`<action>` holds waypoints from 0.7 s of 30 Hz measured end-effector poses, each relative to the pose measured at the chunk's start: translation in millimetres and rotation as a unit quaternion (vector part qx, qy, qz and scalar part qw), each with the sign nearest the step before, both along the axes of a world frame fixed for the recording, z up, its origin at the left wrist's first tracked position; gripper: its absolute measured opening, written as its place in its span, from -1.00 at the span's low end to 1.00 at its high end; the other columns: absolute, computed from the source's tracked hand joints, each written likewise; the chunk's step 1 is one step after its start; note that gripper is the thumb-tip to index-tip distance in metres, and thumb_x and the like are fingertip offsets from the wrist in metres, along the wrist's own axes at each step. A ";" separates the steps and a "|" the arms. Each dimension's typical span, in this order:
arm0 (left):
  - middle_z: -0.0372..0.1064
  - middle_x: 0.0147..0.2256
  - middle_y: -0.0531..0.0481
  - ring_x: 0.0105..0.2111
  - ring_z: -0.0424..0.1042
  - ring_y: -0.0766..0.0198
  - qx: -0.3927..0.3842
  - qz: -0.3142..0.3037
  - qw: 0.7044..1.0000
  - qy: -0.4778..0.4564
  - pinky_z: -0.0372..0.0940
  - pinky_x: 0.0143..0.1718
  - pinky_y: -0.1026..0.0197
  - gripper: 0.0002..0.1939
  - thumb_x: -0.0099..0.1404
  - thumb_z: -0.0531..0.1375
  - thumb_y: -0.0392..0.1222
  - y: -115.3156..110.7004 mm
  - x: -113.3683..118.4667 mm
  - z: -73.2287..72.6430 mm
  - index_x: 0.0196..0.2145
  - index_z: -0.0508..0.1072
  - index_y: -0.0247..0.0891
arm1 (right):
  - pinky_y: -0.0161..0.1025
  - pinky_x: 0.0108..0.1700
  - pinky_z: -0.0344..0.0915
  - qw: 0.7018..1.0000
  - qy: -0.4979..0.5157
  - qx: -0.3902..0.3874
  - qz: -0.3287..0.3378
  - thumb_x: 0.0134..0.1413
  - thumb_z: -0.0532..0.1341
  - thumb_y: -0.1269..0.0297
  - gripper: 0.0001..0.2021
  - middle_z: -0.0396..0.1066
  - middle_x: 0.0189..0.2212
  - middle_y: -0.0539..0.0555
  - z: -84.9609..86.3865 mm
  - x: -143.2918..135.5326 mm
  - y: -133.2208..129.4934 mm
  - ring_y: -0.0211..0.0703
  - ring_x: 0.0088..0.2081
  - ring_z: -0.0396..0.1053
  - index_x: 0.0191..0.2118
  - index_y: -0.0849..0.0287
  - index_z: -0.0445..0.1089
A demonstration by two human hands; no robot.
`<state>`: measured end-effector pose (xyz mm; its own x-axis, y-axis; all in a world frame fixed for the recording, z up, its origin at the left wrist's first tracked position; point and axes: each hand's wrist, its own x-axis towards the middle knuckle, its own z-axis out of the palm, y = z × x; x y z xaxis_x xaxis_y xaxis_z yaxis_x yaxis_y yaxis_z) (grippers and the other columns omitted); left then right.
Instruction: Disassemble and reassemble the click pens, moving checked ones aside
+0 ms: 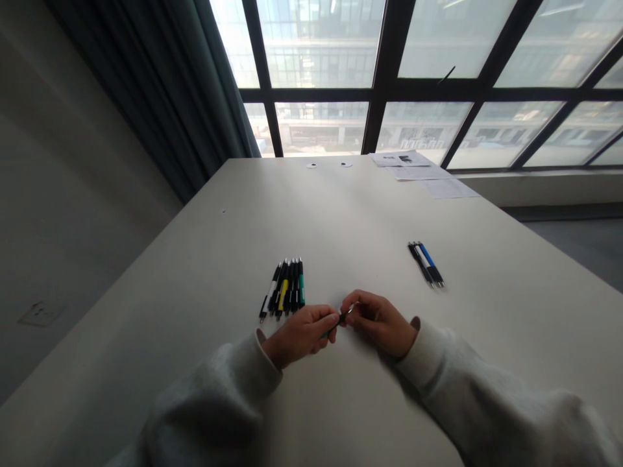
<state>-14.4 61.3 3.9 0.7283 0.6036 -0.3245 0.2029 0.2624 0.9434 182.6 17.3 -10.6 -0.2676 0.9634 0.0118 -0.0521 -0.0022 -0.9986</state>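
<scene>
A: What is at the far left?
B: A wall socket (41,314), then a dark curtain (160,84) hanging beside the window (321,45). Right of those spreads a white worktop (335,227).

A: What lies on it first?
B: A row of pens (283,292), side by side, mostly black, with white, yellow and green parts. The left hand (309,334) is just beside their lower ends; I cannot tell whether it touches them.

A: What is that hand doing?
B: Its grip is closed around a green-and-black pen (342,317), held tilted between both hands, near the row.

A: And the right hand (382,324)?
B: Its grip is closed at the same pen's silvery end, fingertips pinched together.

A: Further right?
B: Printed papers (403,159) at the back, by the window, and nearer, three pens (426,264) lying slanted together, one blue.
</scene>
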 end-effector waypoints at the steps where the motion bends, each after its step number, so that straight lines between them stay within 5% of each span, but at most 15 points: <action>1: 0.06 -0.69 0.20 -0.71 0.01 0.48 -0.002 0.001 1.000 -0.002 -0.11 -0.69 0.37 -0.57 0.29 0.13 0.17 0.2 -0.1 -0.5 -0.46 0.32 -0.30 | -0.36 -0.50 0.08 1.000 0.006 -0.001 -0.002 0.04 0.37 0.03 -0.62 0.38 -0.45 -0.03 0.2 -0.1 -0.1 -0.36 -0.55 0.14 -0.15 0.19 0.36; 7: 0.08 -0.67 0.19 -0.71 0.02 0.48 -0.004 0.001 1.000 0.000 -0.10 -0.69 0.37 -0.58 0.30 0.13 0.15 0.5 -0.4 -2.2 -0.45 0.33 -0.30 | -0.36 -0.54 0.03 0.997 -0.065 -0.015 -0.027 0.07 0.33 -0.02 -0.65 0.34 -0.55 -0.05 2.0 -1.8 0.7 -0.36 -0.57 0.11 -0.30 0.21 0.39; 21: 0.19 -0.63 0.16 -0.70 0.04 0.50 0.030 0.009 0.999 0.017 -0.07 -0.69 0.40 -0.53 0.30 0.12 0.23 -1.8 -0.4 -8.6 -0.38 0.36 -0.31 | -0.37 -0.53 0.17 0.999 0.023 -0.008 -0.034 0.04 0.38 0.10 -0.69 0.40 -0.47 -0.03 4.8 -2.9 -0.4 -0.33 -0.53 0.25 -0.22 0.17 0.36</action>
